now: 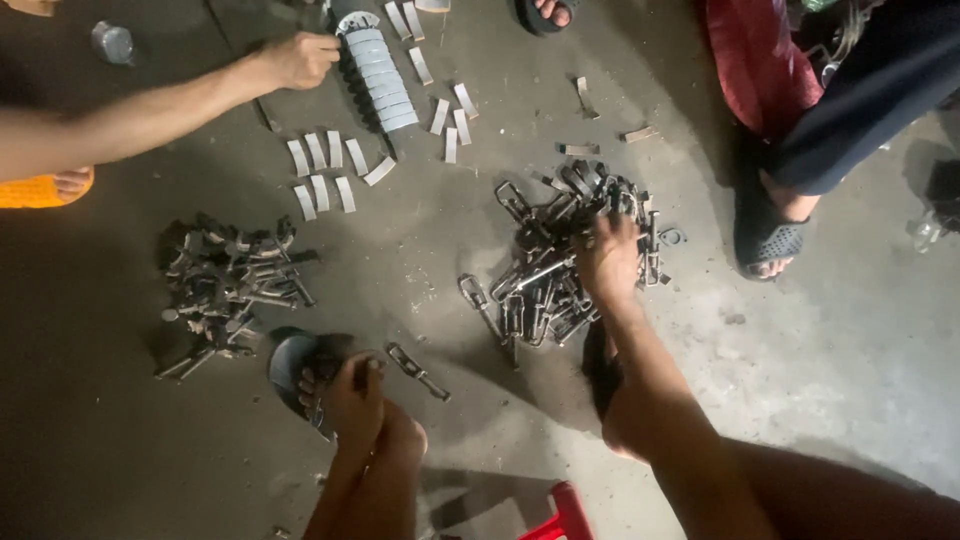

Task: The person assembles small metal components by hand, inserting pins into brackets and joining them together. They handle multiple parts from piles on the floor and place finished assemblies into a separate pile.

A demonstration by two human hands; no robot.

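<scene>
My right hand (608, 262) reaches down into a heap of dark metal links and clasps (560, 250) on the concrete floor, fingers curled around some of the pieces. My left hand (355, 392) sits low by my foot in a dark sandal (290, 362), fingers curled; whether it holds a small piece is hard to tell. A short chain link piece (417, 371) lies on the floor just right of that hand. A second heap of similar metal parts (230, 285) lies to the left.
Another person's hand (300, 60) reaches in from the left to a row of curved grey plates (378, 78). Flat metal strips (325, 170) lie scattered nearby. A person's sandalled foot (770, 240) is at right, a red stool (560, 515) below, a plastic bottle (112, 42) top left.
</scene>
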